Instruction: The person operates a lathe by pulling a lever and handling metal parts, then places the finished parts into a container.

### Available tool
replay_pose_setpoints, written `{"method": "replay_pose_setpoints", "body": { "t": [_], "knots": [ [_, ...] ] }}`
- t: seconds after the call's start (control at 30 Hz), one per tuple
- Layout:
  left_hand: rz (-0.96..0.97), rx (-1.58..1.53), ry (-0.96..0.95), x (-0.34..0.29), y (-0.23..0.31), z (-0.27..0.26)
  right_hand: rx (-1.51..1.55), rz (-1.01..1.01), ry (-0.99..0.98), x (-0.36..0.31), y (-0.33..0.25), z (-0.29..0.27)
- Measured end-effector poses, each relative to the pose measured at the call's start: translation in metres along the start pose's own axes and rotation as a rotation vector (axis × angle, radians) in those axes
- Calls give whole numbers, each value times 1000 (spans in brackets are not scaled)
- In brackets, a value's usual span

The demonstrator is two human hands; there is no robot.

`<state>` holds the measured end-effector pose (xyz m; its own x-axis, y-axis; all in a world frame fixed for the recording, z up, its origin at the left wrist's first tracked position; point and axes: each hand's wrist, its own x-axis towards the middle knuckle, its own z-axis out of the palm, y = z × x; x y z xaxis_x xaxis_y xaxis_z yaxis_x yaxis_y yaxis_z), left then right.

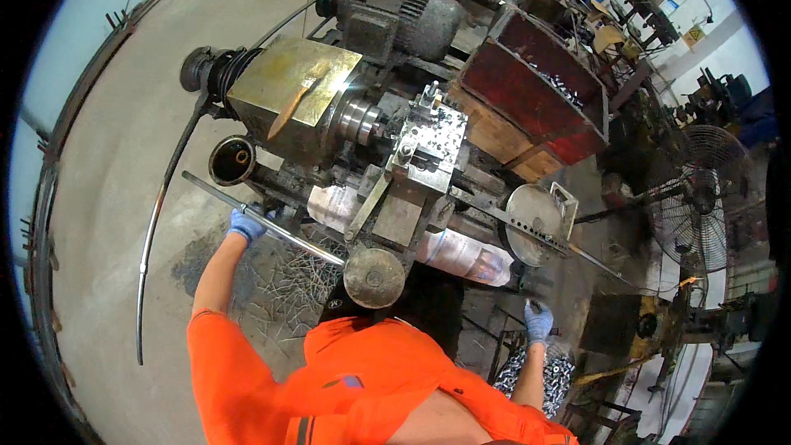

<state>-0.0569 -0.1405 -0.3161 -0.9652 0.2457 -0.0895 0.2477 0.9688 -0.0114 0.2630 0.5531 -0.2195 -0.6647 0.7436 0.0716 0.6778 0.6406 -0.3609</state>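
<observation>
My left hand (247,223), in a blue glove, is closed around a long metal lever bar (298,241) that slants to a round steel disc (373,278) at the machine's front. To the right, my right hand (539,322), also in a blue glove, hangs above a heap of small shiny metal parts (547,381). Its fingers are drawn together; what they hold, if anything, is too small to make out. Between and beyond my hands stand the lathe's chuck (360,121) and its tool block (432,147), dotted with metal chips.
A wooden-handled brush (297,107) lies on the headstock cover. Behind it sits a large motor (399,18). A red bin (527,74) holds small parts at the back right. A fan (700,198) stands farther right. Metal shavings (292,284) cover the floor at left.
</observation>
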Motion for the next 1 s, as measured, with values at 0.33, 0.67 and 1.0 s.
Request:
{"method": "replay_pose_setpoints", "body": {
  "t": [0.33, 0.67, 1.0],
  "knots": [
    [-567, -313, 119, -35, 81, 26, 125, -117, -113, -22, -54, 0],
    [-104, -118, -123, -11, 18, 33, 121, -226, 47, 8, -75, -56],
    [-322, -194, -76, -51, -8, -97, 438, -952, -50, 24, -362, -95]
  ]
}}
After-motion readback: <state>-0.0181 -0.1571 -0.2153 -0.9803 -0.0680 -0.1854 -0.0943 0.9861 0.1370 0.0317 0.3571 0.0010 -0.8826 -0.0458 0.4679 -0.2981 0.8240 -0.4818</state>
